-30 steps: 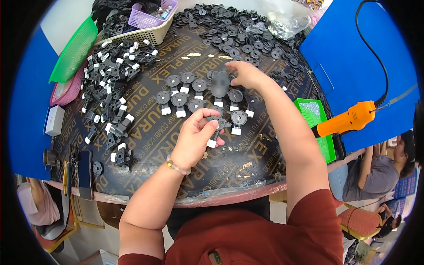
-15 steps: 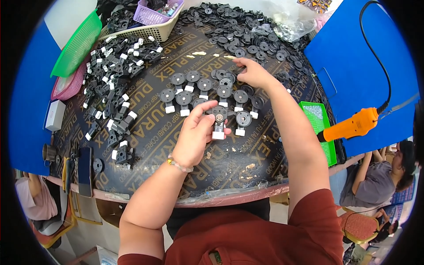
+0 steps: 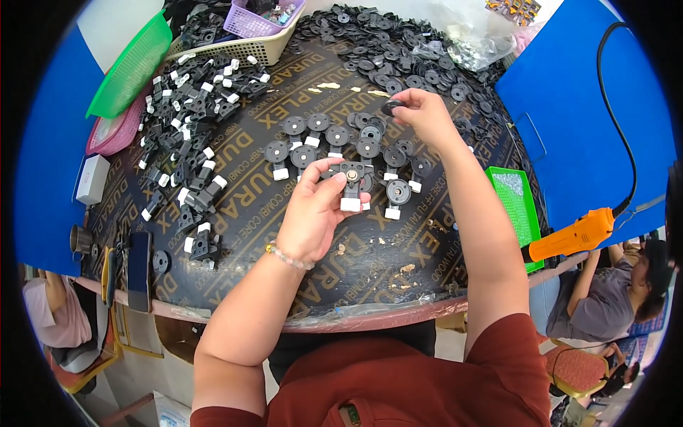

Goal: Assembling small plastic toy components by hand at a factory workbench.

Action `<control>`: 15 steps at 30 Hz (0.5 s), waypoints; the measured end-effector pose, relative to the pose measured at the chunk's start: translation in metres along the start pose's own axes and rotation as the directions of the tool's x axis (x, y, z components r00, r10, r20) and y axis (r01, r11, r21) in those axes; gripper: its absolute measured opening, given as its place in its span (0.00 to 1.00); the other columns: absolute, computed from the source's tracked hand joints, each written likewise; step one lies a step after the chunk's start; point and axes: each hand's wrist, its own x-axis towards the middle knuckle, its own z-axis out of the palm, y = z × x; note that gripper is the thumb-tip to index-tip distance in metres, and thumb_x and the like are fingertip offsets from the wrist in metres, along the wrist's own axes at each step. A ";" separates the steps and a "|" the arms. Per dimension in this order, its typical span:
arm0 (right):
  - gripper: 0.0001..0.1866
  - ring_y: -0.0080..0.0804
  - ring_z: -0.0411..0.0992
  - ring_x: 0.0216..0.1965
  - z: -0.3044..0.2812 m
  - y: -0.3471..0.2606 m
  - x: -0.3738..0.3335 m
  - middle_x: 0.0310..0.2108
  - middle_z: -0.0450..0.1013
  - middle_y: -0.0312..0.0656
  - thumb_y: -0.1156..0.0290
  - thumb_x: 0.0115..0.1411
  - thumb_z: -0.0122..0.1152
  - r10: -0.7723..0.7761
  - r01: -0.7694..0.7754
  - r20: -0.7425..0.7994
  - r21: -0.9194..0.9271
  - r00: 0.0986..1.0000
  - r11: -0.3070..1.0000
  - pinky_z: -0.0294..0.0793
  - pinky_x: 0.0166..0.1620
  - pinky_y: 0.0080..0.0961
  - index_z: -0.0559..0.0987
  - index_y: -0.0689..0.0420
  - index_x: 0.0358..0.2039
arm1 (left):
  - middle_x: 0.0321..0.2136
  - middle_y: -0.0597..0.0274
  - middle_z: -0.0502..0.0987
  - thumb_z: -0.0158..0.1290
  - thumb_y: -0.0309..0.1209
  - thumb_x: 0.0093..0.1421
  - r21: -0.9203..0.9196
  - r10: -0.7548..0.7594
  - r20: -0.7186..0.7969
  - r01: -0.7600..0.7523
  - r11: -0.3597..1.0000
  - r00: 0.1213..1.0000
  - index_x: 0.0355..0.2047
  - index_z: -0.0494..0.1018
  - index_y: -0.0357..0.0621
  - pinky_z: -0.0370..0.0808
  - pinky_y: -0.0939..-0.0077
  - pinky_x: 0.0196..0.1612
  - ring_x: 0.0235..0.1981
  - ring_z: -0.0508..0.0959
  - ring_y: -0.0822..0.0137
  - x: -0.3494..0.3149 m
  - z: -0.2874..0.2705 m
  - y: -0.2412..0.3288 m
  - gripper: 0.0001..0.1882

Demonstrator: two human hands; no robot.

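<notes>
My left hand [image 3: 311,219] is closed on a black plastic bracket [image 3: 351,186] with a white end block and a brass-coloured piece at its centre. Up by the far pile, my right hand [image 3: 425,117] pinches a round black disc [image 3: 392,107] between thumb and fingers, lifted off the table. Between the hands lie several joined pieces, each a black disc [image 3: 368,147] on a bracket with a white end. One such joined piece [image 3: 397,193] sits just right of my left hand. Part of the group is hidden behind the held bracket.
Loose black discs [image 3: 398,53] are heaped at the far side. Brackets with white ends [image 3: 188,135] pile up on the left, beside green [image 3: 135,64] and pink baskets. At right are a green tray [image 3: 514,206] and an orange corded tool [image 3: 573,235]. A phone [image 3: 140,270] lies near left.
My right hand has picked up a disc from the far pile and now pinches it. My left hand keeps hold of the bracket, and the view has shifted slightly.
</notes>
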 end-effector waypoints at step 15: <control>0.14 0.38 0.75 0.51 0.045 -0.047 -0.122 0.52 0.77 0.45 0.75 0.50 0.72 -0.397 0.390 0.044 0.110 0.917 0.914 0.74 0.54 0.31 0.85 0.60 0.39 | 0.42 0.59 0.77 0.47 0.27 0.70 -0.014 0.040 0.019 -0.040 0.999 0.999 0.55 0.65 0.45 0.81 0.67 0.42 0.38 0.80 0.67 0.000 0.002 -0.002 0.14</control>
